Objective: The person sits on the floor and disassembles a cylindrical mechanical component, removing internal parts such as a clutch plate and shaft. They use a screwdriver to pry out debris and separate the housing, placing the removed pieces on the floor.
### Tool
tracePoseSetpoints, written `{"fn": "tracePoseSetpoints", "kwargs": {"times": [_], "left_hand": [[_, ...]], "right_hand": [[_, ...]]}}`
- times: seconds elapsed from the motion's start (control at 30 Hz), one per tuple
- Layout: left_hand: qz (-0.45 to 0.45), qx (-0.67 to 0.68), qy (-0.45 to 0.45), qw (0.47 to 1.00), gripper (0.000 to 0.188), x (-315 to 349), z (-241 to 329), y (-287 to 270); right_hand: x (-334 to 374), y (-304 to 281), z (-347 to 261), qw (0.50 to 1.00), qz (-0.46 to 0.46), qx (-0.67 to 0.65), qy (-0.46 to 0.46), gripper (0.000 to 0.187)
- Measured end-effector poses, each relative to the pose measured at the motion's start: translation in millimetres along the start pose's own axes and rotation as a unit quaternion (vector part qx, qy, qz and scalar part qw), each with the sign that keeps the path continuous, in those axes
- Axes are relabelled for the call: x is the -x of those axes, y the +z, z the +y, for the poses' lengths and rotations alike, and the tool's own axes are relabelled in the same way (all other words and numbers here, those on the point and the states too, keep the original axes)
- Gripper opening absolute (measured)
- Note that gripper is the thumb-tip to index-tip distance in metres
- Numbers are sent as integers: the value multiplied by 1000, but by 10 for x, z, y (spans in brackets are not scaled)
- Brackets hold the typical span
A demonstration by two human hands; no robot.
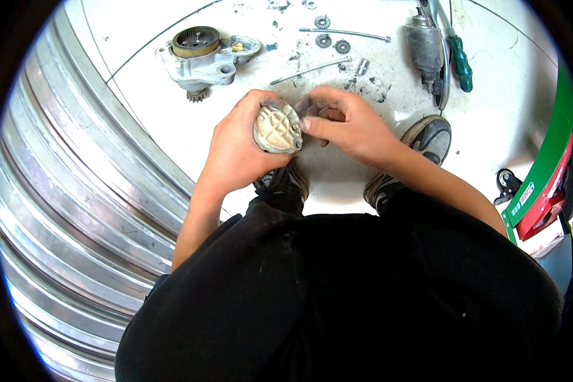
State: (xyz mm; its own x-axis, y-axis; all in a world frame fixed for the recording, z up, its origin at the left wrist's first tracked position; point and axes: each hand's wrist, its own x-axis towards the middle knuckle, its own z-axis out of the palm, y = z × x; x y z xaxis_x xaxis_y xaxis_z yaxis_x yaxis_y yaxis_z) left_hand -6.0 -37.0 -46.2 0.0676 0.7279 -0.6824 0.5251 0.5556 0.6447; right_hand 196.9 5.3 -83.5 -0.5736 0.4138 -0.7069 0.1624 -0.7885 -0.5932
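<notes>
From the head view, the left hand (232,149) is wrapped around a pale, ribbed metal end cover (277,130), firmly by the look of it, with the cover's ribbed face turned up. The cover sits on the inner side of that grip, directly between the two hands, so the left hand is the nearer, while the right hand (356,127) comes in from the other side with its thumb tip at the cover's right edge. Its fingers are curled, but whether they pinch something small cannot be told. The face is nearly round; the depth below is hidden, so no long axis can be judged. Beyond the grip and to its left stands a grey metal housing (226,71); ahead and slightly right lie two thin rods (347,33) and small gears (323,41); farther right are a dark metal cylinder (423,48) and a green-handled screwdriver (461,63). As for writing, a curved green panel (544,162) well right of the grip carries small pale lettering; none shows on the cover.
</notes>
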Motion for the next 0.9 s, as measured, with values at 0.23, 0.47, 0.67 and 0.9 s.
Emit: {"fn": "tracePoseSetpoints", "kwargs": {"times": [0.23,0.47,0.67,0.9], "left_hand": [[4,-29,18,999,59,-13,-15,16],[-9,-31,15,999,60,-42,-7,11],[-8,-23,6,1000,64,-42,-4,14],[-14,-20,-2,1000,64,-53,8,3]], "right_hand": [[-54,-30,-37,974,-37,214,-71,25],[-51,-14,38,998,-40,-42,19,23],[-44,-35,-24,996,-33,83,10,24],[-28,48,57,998,7,-12,-57,28]]}}
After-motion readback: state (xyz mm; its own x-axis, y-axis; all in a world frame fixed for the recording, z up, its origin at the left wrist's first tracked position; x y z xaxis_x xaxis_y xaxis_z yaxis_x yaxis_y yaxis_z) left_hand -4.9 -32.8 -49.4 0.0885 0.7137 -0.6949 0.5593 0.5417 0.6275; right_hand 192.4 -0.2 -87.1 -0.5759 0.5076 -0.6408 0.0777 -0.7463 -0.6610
